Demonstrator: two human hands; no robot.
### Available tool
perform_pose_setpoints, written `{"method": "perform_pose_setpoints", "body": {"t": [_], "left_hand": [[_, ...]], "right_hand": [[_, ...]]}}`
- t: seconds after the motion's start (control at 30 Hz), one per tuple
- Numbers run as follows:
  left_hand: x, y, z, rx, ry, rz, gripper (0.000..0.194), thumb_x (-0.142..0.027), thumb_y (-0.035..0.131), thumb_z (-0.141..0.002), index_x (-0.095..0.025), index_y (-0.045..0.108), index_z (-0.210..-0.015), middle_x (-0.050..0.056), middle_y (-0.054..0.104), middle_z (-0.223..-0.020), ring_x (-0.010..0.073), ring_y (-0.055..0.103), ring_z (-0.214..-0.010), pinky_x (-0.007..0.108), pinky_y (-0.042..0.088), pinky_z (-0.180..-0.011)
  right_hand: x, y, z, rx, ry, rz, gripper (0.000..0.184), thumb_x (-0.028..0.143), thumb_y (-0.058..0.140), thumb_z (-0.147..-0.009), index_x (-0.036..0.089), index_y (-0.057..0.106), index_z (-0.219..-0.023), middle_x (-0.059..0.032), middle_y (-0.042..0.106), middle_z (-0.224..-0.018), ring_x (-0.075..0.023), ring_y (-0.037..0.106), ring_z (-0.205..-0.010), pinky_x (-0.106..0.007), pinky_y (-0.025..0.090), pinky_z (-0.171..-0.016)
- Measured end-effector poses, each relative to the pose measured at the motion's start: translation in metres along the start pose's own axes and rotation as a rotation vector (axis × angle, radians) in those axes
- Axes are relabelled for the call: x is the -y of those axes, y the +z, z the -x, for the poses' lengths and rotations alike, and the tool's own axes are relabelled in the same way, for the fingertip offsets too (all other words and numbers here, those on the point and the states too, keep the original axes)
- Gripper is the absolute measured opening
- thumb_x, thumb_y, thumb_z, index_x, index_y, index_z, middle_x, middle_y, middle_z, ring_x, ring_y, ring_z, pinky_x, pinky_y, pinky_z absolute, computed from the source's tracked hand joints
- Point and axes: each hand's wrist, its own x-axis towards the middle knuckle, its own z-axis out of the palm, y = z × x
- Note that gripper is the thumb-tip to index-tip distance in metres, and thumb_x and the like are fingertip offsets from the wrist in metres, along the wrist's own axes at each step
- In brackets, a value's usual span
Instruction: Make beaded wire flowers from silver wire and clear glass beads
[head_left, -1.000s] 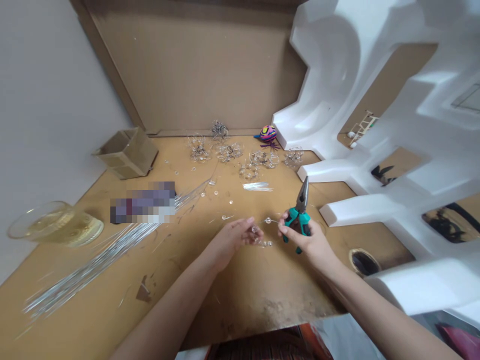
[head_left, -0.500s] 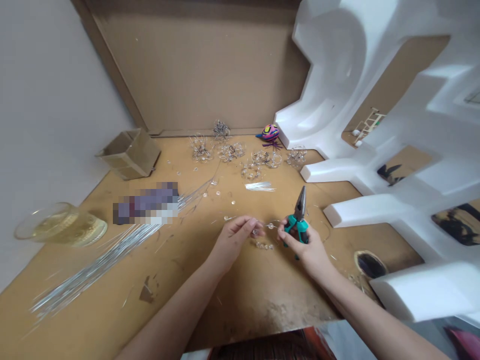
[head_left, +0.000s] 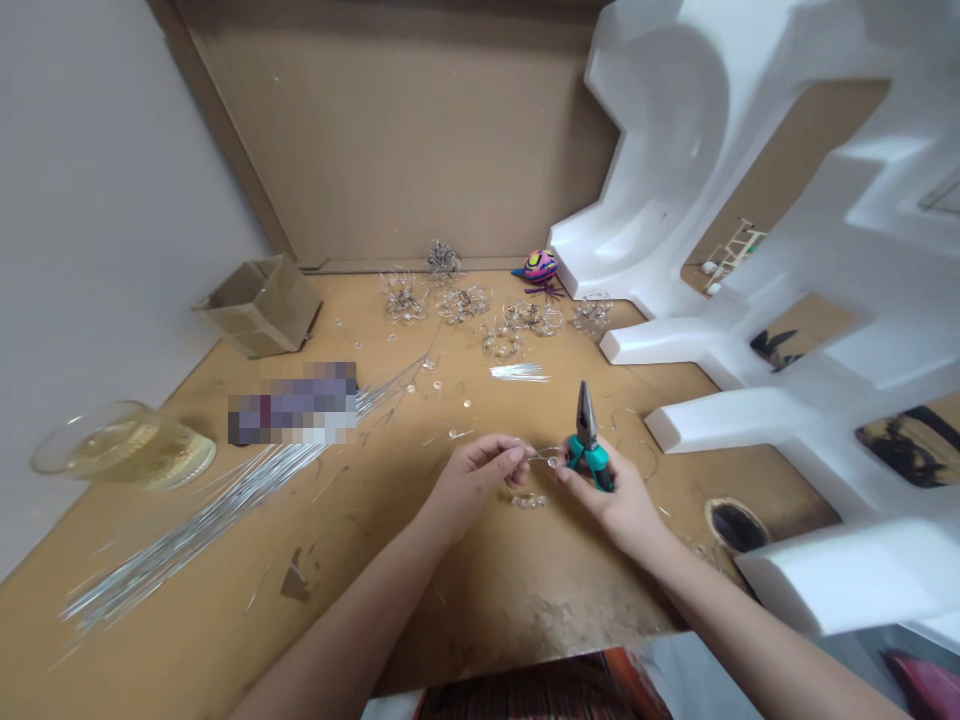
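Note:
My left hand (head_left: 487, 475) pinches a thin wire (head_left: 538, 456) between thumb and fingers. Close by, my right hand (head_left: 611, 490) is closed around long-nose pliers (head_left: 587, 430) with green grips, their jaws pointing up and away from me. Its thumb and fingertip also reach a clear bead (head_left: 553, 462) near the wire; whether the bead is threaded on it I cannot tell. Just below the hands lies a short row of clear beads (head_left: 529, 501) on the table. Beyond them rests a small bundle of cut wires (head_left: 520, 372).
Several coiled wire-and-bead pieces (head_left: 463, 302) stand at the back beside a colourful toy-like object (head_left: 540, 266). On the left are long wires (head_left: 217, 520), a glass of yellowish liquid (head_left: 142, 450) and a cardboard box (head_left: 262, 305). White moulded foam (head_left: 697, 430) lines the right side.
The pliers have swung slightly left and their jaws sit lower. The wire now shows crossing between my hands, and the bead has shifted a little right and down.

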Motion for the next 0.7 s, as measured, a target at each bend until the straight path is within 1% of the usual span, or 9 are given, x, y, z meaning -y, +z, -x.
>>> {"method": "perform_pose_setpoints", "body": {"t": [0.1, 0.17, 0.27, 0.37, 0.43, 0.53, 0.63, 0.7], "left_hand": [[-0.003, 0.0, 0.0, 0.052, -0.005, -0.008, 0.02, -0.032, 0.061, -0.074, -0.016, 0.068, -0.083, 0.0, 0.059, -0.065, 0.01, 0.053, -0.062, 0.025, 0.043, -0.065], [-0.003, -0.002, -0.001, 0.099, -0.021, -0.004, 0.021, -0.033, 0.059, -0.076, -0.016, 0.068, -0.084, 0.0, 0.059, -0.065, 0.0096, 0.053, -0.06, 0.024, 0.043, -0.065], [0.002, -0.005, -0.002, 0.161, -0.073, 0.034, 0.021, -0.032, 0.058, -0.077, -0.016, 0.069, -0.084, 0.001, 0.058, -0.065, 0.0086, 0.052, -0.058, 0.023, 0.042, -0.063], [0.007, -0.006, -0.003, 0.196, -0.147, 0.117, 0.021, -0.031, 0.06, -0.076, -0.016, 0.069, -0.086, 0.001, 0.057, -0.066, 0.0083, 0.051, -0.057, 0.024, 0.041, -0.062], [0.008, -0.006, -0.003, 0.202, -0.173, 0.164, 0.022, -0.032, 0.06, -0.075, -0.016, 0.068, -0.088, 0.001, 0.058, -0.066, 0.0086, 0.051, -0.057, 0.025, 0.041, -0.062], [0.005, -0.004, -0.003, 0.168, -0.146, 0.159, 0.024, -0.031, 0.06, -0.075, -0.015, 0.068, -0.091, 0.002, 0.059, -0.067, 0.0091, 0.052, -0.059, 0.025, 0.041, -0.064], [0.002, -0.004, -0.003, 0.126, -0.096, 0.115, 0.026, -0.031, 0.06, -0.076, -0.015, 0.068, -0.094, 0.002, 0.059, -0.068, 0.0096, 0.052, -0.06, 0.025, 0.041, -0.066], [0.001, -0.005, -0.003, 0.106, -0.072, 0.097, 0.026, -0.031, 0.059, -0.076, -0.015, 0.067, -0.095, 0.002, 0.059, -0.068, 0.0101, 0.052, -0.061, 0.026, 0.042, -0.066]], "right_hand": [[0.001, -0.003, 0.0, 0.025, 0.01, 0.053, 0.016, 0.031, 0.059, -0.073, 0.019, 0.052, -0.08, -0.001, 0.058, -0.076, -0.015, 0.055, -0.07, -0.028, 0.045, -0.069], [0.002, -0.004, -0.001, 0.06, 0.024, 0.07, 0.015, 0.031, 0.059, -0.073, 0.019, 0.053, -0.08, -0.0006, 0.058, -0.076, -0.0149, 0.056, -0.071, -0.027, 0.044, -0.07], [0.001, -0.003, -0.001, 0.121, 0.046, 0.107, 0.015, 0.031, 0.057, -0.074, 0.019, 0.054, -0.081, -0.0004, 0.059, -0.076, -0.0152, 0.056, -0.072, -0.027, 0.044, -0.07], [0.0, -0.004, -0.001, 0.148, 0.048, 0.153, 0.016, 0.032, 0.056, -0.075, 0.019, 0.054, -0.083, -0.0004, 0.061, -0.076, -0.0156, 0.057, -0.071, -0.027, 0.044, -0.068], [0.001, -0.007, 0.0, 0.184, 0.041, 0.169, 0.017, 0.033, 0.055, -0.076, 0.019, 0.053, -0.086, -0.0013, 0.062, -0.081, -0.0163, 0.058, -0.075, -0.028, 0.045, -0.071], [0.004, -0.019, 0.003, 0.229, 0.023, 0.249, 0.02, 0.035, 0.052, -0.078, 0.02, 0.052, -0.091, -0.0025, 0.063, -0.087, -0.0175, 0.058, -0.079, -0.03, 0.045, -0.073], [0.006, -0.039, 0.011, 0.202, -0.008, 0.455, 0.024, 0.038, 0.05, -0.08, 0.02, 0.051, -0.096, -0.0031, 0.063, -0.086, -0.0184, 0.058, -0.076, -0.031, 0.045, -0.071], [0.006, -0.052, 0.018, 0.2, -0.062, 0.6, 0.026, 0.037, 0.05, -0.08, 0.021, 0.051, -0.1, -0.0042, 0.062, -0.088, -0.019, 0.058, -0.077, -0.032, 0.045, -0.071]]}}
